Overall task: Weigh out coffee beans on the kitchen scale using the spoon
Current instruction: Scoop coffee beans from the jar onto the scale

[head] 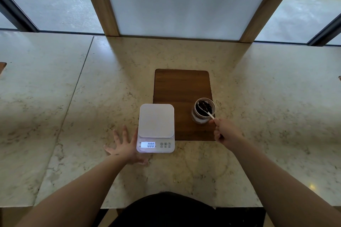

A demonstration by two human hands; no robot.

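1. One spoonful of coffee beans (203, 106) sits in the bowl of a white spoon (206, 110), at the mouth of a glass jar (200, 116).
2. Jar stands upright on the near right part of a wooden board (181, 86).
3. Right hand (224, 131): fingers closed, pinching the end of the spoon handle; hand just near-right of the jar.
4. Kitchen scale (156, 127), white, on the stone table (73, 116); its far right corner overlaps the board's near left edge. Platform bare. Display reads 0.00.
5. Left hand (122, 147): fingers spread, palm flat on the table, against the scale's left near corner.
6. Windows (55, 5) beyond the table.
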